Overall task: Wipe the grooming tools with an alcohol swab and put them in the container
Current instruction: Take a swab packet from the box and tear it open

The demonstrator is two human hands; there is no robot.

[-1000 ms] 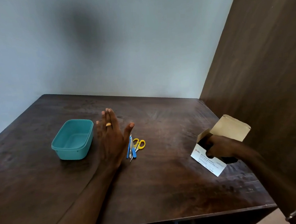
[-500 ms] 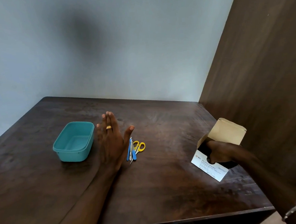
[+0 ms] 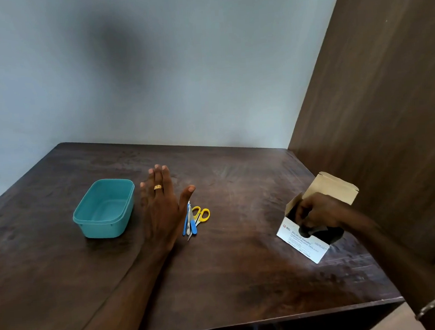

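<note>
The right hand (image 3: 317,213) reached into the swab box (image 3: 304,238), fingers curled inside; whether its grip held a swab I cannot tell. The left hand (image 3: 160,207) lay flat and released beside the grooming tools (image 3: 193,220), right of the empty container (image 3: 105,208). Fetching a swab seemed the step; next, drawing one out.

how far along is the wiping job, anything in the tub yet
Nothing looks done: the teal container is empty, and the grooming tools lie unwiped on the table. In hand: the right hand reaches into the open alcohol swab box; the left hand rests flat. Left: wiping every tool, then putting them in.
</note>
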